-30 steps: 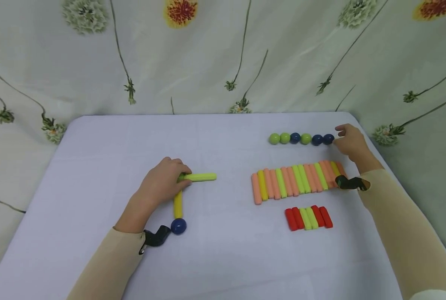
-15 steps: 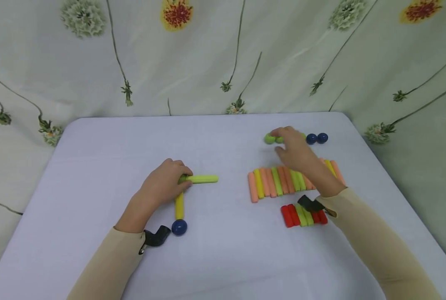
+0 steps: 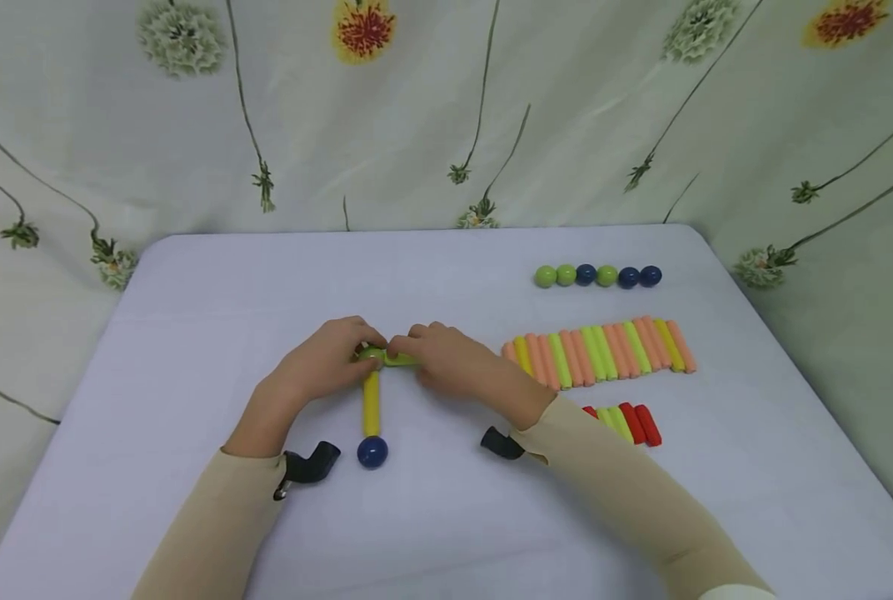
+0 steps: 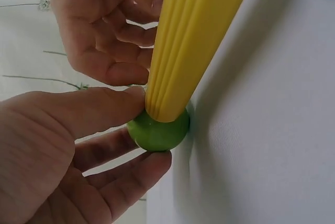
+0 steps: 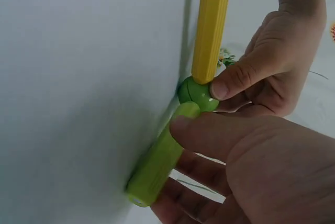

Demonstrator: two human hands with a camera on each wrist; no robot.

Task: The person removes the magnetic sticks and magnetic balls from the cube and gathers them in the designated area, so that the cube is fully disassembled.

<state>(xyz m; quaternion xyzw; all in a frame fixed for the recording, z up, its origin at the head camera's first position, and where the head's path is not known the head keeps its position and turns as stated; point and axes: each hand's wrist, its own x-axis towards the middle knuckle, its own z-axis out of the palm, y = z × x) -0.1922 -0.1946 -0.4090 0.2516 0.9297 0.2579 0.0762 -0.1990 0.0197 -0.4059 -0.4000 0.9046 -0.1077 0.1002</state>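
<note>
My left hand pinches a green ball between thumb and fingers. From that ball a yellow ribbed rod runs toward me, ending at a dark blue ball. My right hand holds a light green rod, thumb on top near the end that meets the green ball. In the right wrist view both hands are close together around this joint, the left thumb on the ball. The head view hides most of the light green rod behind my right fingers.
On the right of the white-covered table lies a row of green and blue balls. Nearer is a long row of pink, yellow and green rods. Short red and green rods lie partly behind my right sleeve.
My right hand has come from the far right end of the ball row, across it, to the light green rod, and now grips it. My left hand stays at the green ball.
</note>
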